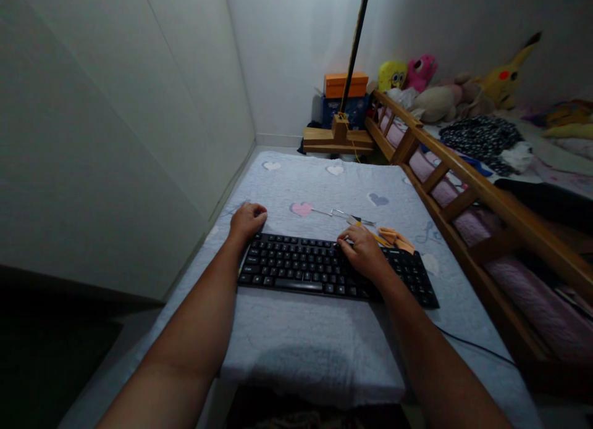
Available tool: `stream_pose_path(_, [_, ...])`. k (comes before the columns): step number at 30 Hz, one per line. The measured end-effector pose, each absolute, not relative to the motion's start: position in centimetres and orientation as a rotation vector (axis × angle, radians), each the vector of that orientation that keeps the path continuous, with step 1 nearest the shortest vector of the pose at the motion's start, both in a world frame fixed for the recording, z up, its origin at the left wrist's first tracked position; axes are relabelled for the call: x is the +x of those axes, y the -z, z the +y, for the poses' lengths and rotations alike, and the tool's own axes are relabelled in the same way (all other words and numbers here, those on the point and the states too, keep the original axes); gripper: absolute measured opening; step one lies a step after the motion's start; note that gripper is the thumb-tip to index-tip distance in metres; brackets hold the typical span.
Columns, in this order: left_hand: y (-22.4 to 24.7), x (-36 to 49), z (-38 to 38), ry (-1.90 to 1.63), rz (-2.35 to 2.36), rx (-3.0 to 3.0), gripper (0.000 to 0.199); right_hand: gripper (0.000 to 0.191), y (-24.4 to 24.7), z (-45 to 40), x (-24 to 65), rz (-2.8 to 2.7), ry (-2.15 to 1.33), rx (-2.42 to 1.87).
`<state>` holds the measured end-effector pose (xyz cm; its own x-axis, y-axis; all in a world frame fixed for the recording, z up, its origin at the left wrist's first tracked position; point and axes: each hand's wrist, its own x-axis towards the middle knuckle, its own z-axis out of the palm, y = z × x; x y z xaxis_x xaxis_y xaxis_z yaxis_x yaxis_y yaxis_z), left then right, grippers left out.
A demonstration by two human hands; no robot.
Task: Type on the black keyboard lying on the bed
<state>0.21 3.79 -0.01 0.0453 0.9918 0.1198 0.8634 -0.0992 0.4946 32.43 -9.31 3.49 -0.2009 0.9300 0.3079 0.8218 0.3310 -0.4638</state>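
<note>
A black keyboard [296,262] lies across the cloth-covered table, its cable leaving on the right side. My left hand [249,220] rests just beyond the keyboard's upper left corner, fingers curled inward; what they hold, if anything, is hidden. Over the right part of the keyboard lies my right hand [364,249], thumb and fingers drawn together at the top row of keys. A small pale spot shows at those fingertips, too small to name. Behind the right hand are thin metal tools [340,213] and an orange-tan cloth or glove [396,239], partly hidden by the keyboard's edge.
The pale blue table cover [296,330] has heart prints. A wooden bed rail [463,170] runs along the right, with plush toys [393,76] on the bed. A white cabinet [139,108] stands left. At the back are a wooden stand [340,136] and an orange box [345,85].
</note>
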Motion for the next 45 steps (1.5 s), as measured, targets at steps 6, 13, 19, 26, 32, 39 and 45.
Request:
stream_pose_path(6, [-0.1, 0.3, 3.7, -0.636, 1.899, 2.024, 0.028, 0.015, -3.6, -9.8, 32.4, -2.05, -0.307, -1.51])
stream_pose_path(13, [-0.1, 0.4, 3.7, -0.622, 1.918, 2.014, 0.032, 0.015, -3.3, -10.2, 32.9, -2.001, -0.333, -1.487])
stream_pose_path(19, [-0.1, 0.3, 3.8, -0.61, 1.915, 2.022, 0.031, 0.015, -3.2, -10.3, 33.6, -1.959, -0.315, -1.48])
stream_pose_path(26, [-0.2, 0.3, 3.8, -0.605, 1.91, 2.018, 0.03, 0.014, -3.4, -10.5, 33.9, -1.933, -0.293, -1.505])
stream_pose_path(32, [-0.1, 0.2, 3.8, -0.621, 1.912, 2.023, 0.028, 0.016, -3.3, -10.5, 33.6, -1.925, -0.258, -1.491])
stream_pose_path(39, [0.1, 0.2, 4.0, -0.621, 1.916, 2.025, 0.029, 0.016, -3.1, -10.5, 33.4, -1.909, -0.234, -1.494])
stream_pose_path(45, [0.1, 0.2, 4.0, -0.639, 1.906, 2.023, 0.028, 0.017, -3.1, -10.4, 33.4, -1.88, -0.215, -1.487])
